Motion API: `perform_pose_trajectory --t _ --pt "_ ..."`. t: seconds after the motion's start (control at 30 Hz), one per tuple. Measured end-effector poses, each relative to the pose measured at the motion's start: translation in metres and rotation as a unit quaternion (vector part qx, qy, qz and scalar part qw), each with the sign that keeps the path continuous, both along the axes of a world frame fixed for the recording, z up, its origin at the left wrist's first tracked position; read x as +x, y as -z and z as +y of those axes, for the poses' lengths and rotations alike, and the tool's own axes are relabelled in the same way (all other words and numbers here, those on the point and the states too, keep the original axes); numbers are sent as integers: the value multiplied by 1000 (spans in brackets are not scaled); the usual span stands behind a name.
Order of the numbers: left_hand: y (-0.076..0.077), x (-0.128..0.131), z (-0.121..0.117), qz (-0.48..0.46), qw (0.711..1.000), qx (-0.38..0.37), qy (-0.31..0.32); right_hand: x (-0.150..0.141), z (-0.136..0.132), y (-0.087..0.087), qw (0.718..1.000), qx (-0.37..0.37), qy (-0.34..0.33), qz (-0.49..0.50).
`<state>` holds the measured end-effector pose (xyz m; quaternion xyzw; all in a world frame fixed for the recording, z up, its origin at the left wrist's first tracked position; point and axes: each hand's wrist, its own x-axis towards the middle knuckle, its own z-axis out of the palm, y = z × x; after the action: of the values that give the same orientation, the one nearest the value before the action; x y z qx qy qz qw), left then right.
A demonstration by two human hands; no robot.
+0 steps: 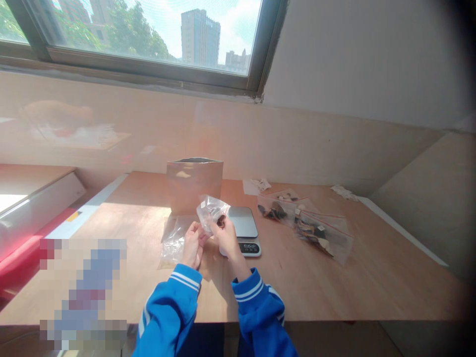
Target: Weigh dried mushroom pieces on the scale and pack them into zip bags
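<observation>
A: What to see first, up close?

B: Blue sleeves (169, 300) with white stripes, over the near edge of the wooden table (316, 290).

A: And just past the sleeves?

B: Left hand (193, 245) and right hand (226, 237), close together, both pinching a small clear bag (208, 207) near the middle of the table. Also a dark brown bit (221, 221) by the right fingertips. Hard to tell if inside the bag or outside.

A: Any trouble to watch for?

B: Maybe. Likely to rip with too hard a tug, being thin plastic. Easy to drop the dark bit, too, with a loose pinch.

A: What about the left side?

B: A crinkly flat clear bag (173, 248), just beside the left hand. Easy to drag along by mistake, lying so close.

A: And on the right?

B: A kitchen scale (243, 223), partly behind the right hand. Maybe bumped by a low wrist, for a wrong number. Farther right, zip bags (340, 243) with red lines and dark dried pieces, maybe mushrooms.

A: And far away?

B: A shiny tan pouch (194, 183), standing up behind the small clear bag. Maybe tipped over by reaching too far. Then white scraps (262, 185), the wall (316, 148) and a window (148, 49).
</observation>
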<state>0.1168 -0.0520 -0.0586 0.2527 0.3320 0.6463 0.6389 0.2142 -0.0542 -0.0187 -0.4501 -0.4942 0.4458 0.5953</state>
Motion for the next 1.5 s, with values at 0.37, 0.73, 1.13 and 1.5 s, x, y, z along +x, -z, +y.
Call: perform_pose_trajectory --t 0.37,0.73,1.13,1.5 --pt "1 1 -1 29 1000 9 -6 7 6 -1 993 22 41 -106" --pt "5 -2 -3 85 996 9 -30 28 15 -2 975 -5 -122 -188" --pt "5 -3 3 -34 997 -40 -63 11 19 -12 991 39 16 -128" --pt "-11 -4 2 -151 983 -93 -39 21 30 -42 997 54 10 57"
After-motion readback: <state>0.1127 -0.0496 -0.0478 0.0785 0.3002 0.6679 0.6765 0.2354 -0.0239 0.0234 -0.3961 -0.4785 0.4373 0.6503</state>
